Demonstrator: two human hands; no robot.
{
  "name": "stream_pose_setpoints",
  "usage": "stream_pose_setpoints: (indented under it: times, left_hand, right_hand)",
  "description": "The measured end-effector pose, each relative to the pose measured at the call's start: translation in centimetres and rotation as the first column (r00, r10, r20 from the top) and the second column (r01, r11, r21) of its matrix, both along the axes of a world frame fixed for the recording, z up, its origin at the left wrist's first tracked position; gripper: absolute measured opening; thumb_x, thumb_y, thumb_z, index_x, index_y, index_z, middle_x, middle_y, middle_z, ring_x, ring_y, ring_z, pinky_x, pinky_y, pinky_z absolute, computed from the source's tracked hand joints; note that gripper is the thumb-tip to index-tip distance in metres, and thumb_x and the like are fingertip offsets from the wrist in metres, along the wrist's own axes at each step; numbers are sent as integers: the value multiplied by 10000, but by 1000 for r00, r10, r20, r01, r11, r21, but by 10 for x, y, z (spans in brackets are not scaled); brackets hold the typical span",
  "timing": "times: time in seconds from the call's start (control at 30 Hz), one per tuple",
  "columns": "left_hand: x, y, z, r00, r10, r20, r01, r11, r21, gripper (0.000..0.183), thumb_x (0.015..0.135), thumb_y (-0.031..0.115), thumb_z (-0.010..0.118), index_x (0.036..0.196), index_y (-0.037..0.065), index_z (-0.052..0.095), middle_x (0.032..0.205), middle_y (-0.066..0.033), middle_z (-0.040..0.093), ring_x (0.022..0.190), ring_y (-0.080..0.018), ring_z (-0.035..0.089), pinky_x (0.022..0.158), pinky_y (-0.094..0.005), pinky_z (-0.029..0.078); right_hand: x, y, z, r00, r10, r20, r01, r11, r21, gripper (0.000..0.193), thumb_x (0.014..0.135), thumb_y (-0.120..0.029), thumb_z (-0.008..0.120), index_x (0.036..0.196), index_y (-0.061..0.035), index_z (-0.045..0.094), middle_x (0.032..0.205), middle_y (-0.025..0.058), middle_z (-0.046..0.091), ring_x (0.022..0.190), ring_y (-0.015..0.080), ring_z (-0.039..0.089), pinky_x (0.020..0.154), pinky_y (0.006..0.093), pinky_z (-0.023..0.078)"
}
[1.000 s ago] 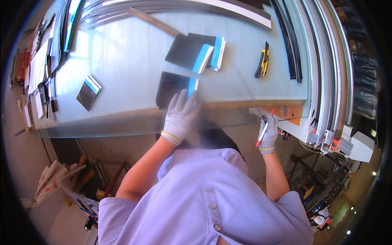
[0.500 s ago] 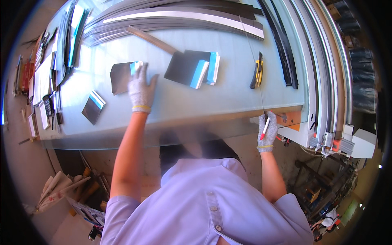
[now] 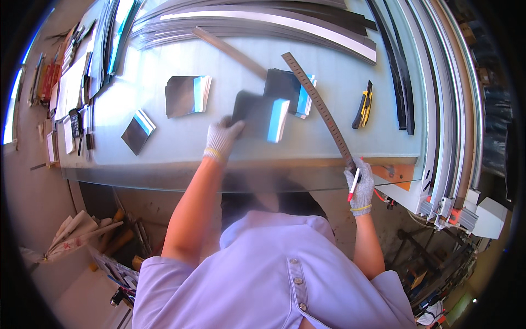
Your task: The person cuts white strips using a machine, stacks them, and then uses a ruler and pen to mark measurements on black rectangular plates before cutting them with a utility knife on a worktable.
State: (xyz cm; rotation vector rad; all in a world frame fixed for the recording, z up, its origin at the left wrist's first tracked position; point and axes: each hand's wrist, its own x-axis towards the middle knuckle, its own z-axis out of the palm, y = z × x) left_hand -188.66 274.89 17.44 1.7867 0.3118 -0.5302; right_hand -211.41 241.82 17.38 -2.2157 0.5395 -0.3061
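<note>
My left hand (image 3: 223, 140), in a pale knit glove, is closed on the left edge of a dark sheet piece (image 3: 255, 114) with a blue and white border. That piece is blurred and overlaps a pile of similar sheets (image 3: 279, 82) behind it; whether it is one sheet or several I cannot tell. My gloved right hand (image 3: 361, 183) grips the lower end of a long steel ruler (image 3: 318, 101), its marked face showing, slanting up to the left. A white marker pen with a red end (image 3: 354, 183) is also held in that hand.
Another sheet pile (image 3: 183, 97) and a single tilted piece (image 3: 137, 131) lie left on the glass-like tabletop (image 3: 219, 60). A yellow and black utility knife (image 3: 362, 105) rests at right. Long strips (image 3: 263, 24) cover the back; metal rails (image 3: 449, 98) line the right side.
My left hand has moved right from the left pile and taken hold of the dark sheet piece, now shifted left. The ruler has turned from edge-on to flat and leans further left.
</note>
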Motion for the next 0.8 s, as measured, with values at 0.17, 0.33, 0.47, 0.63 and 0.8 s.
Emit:
stream_pose_setpoints:
  times: [0.17, 0.33, 0.47, 0.63, 0.8]
  left_hand:
    - [-58, 37, 15, 966, 167, -197, -163, 986, 37, 430, 868, 204, 737, 1155, -101, 638, 960, -98, 674, 783, -125, 633, 672, -266, 537]
    - [-85, 42, 20, 992, 122, 42, -129, 907, 402, 400, 852, 207, 754, 1195, 18, 669, 1083, -137, 685, 838, -266, 670, 767, -365, 549]
    - [-117, 59, 14, 638, -562, 526, -35, 662, 749, 515, 759, 146, 771, 1256, 101, 645, 1259, -135, 601, 1118, -340, 590, 969, -445, 464]
    - [-131, 63, 2, 499, -799, 335, 296, 520, 801, 728, 768, 306, 771, 1395, 13, 544, 1396, -179, 534, 1288, -386, 506, 1097, -505, 393]
    - [-124, 63, -7, 516, -785, 343, 290, 537, 792, 736, 777, 315, 757, 1407, 3, 540, 1387, -187, 536, 1294, -385, 506, 1089, -512, 397]
  right_hand:
    - [6, 10, 22, 988, 133, -83, -127, 989, 75, 507, 759, 123, 696, 1241, -17, 628, 1033, 83, 573, 922, 185, 590, 891, 304, 504]
    - [10, 9, 5, 979, 186, -83, -176, 978, 114, 471, 758, 156, 666, 1191, -29, 645, 1083, 87, 562, 974, 196, 595, 891, 308, 504]
    - [12, 15, 11, 968, 220, -123, -208, 973, 105, 469, 706, 141, 706, 1132, -55, 683, 1021, 83, 590, 966, 228, 608, 865, 332, 510]
    - [14, 13, 6, 928, 325, -184, -366, 888, -279, 472, 646, 57, 764, 1086, -108, 714, 973, 78, 620, 954, 295, 606, 863, 413, 486]
    - [27, 12, 1, 937, 317, -143, -348, 849, -398, 404, 687, -33, 765, 1078, -124, 715, 972, 76, 628, 976, 311, 591, 892, 437, 446]
